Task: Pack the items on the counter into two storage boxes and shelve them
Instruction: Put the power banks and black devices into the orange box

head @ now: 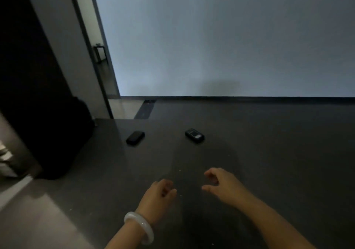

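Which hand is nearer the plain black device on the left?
Left. The left hand is on the near side of the plain black device, slightly to its right; the right hand is further right, nearer the screened device.

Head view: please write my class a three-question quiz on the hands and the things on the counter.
1. True or false: the left hand grips something.
2. The two devices, left and right, lie: A stacked; B apart on the counter; C in a box.
3. Fill in: the bangle sits on the ___ wrist.
Key: 1 false; 2 B; 3 left.
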